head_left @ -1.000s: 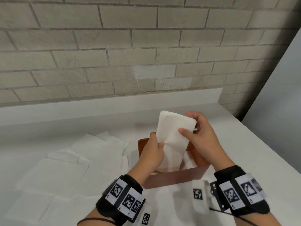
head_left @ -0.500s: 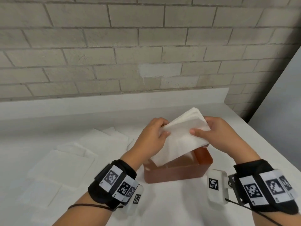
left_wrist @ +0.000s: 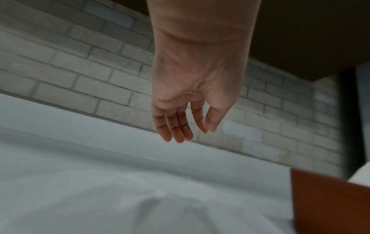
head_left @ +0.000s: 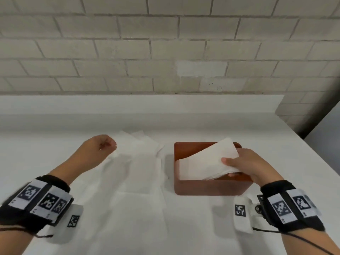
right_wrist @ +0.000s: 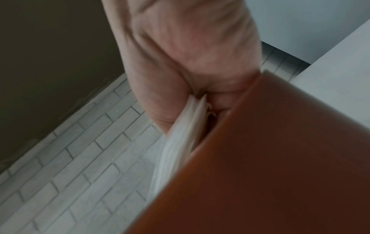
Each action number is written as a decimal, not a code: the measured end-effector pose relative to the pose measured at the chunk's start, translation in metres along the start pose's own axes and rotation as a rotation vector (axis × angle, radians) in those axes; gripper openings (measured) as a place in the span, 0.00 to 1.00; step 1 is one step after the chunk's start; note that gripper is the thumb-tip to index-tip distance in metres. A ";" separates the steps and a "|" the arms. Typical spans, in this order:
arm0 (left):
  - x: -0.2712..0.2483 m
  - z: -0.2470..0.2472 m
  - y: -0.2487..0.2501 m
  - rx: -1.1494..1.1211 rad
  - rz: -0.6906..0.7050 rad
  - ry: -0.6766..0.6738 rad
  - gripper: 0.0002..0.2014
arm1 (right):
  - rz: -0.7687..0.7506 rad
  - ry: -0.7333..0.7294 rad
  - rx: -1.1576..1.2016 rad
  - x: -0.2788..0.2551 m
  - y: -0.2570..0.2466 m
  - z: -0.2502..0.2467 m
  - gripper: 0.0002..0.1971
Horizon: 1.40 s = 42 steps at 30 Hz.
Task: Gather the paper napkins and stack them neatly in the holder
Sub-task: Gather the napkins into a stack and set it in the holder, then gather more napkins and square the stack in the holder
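Holder: a brown rectangular box, open at the top, is set on the white table; it is taken as the landmark for all places below.

Stack of napkins: a white folded stack is held inside the holder, tilted, with its low edge against the holder's left inner wall and its raised edge at the holder's right side.

Right hand: placed at the holder's right rim; the raised edge of the stack is pinched, thumb on top and the other fingers underneath. In the right wrist view the paper edges are seen clamped against the palm beside the brown wall.

Left hand: held above the table, well to the left of the holder, with nothing in it. In the left wrist view its fingers are shown relaxed and nearly straight, thumb close to the forefinger.

Loose napkins: several flat white sheets are spread on the table left of the holder, the nearest just beside its left wall; their number cannot be told.

Brick wall: seen behind the holder, beyond the table's back edge.
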<state>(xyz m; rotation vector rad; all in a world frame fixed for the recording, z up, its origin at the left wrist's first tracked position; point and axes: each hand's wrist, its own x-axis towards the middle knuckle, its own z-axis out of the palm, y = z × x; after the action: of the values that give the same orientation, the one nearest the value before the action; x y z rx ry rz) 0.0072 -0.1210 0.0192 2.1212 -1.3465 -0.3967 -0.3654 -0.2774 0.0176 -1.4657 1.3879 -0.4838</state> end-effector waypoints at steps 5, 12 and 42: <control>0.017 -0.010 -0.063 0.215 -0.038 -0.103 0.05 | 0.045 0.058 -0.604 0.016 0.006 0.020 0.16; 0.039 -0.006 -0.107 0.356 0.037 -0.453 0.28 | 0.190 0.281 -1.040 0.016 -0.008 0.054 0.19; 0.050 -0.104 -0.114 0.094 0.178 -0.297 0.08 | 0.023 0.128 -0.668 0.016 -0.065 0.271 0.32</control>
<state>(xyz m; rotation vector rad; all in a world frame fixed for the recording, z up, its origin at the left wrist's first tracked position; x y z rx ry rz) 0.1669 -0.0963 0.0322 2.0533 -1.7385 -0.6026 -0.1045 -0.1991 -0.0423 -1.9667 1.7664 -0.0903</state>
